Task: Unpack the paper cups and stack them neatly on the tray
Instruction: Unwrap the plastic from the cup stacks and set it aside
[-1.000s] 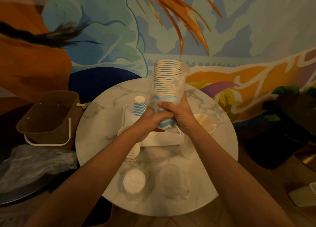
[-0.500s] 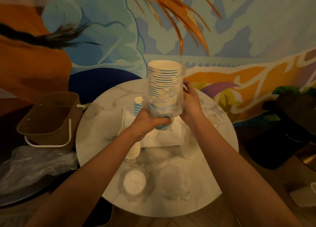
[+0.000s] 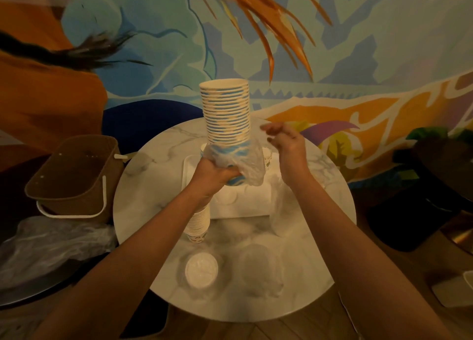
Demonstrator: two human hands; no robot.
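A tall stack of blue-and-white paper cups [image 3: 226, 111] stands upright in the air over the white tray [image 3: 245, 208]. My left hand [image 3: 213, 172] grips the stack's bottom, where the clear plastic wrap [image 3: 249, 164] is bunched down around it. The upper part of the stack is bare. My right hand [image 3: 285, 141] is just right of the stack, with its fingers pinched on the edge of the wrap. A second, shorter cup stack [image 3: 198, 224] stands on the table by the tray's near left corner, partly hidden by my left forearm.
The round marble table [image 3: 153, 186] carries two plastic-wrapped packs of lids [image 3: 201, 270] near its front edge. A brown basket [image 3: 71, 173] sits to the left, with a crumpled plastic bag [image 3: 51, 242] below it. Dark furniture stands to the right.
The wrap has slid down from the top of the stack to its bottom. My right hand came off the stack and moved right with the wrap's edge. The stack rose slightly.
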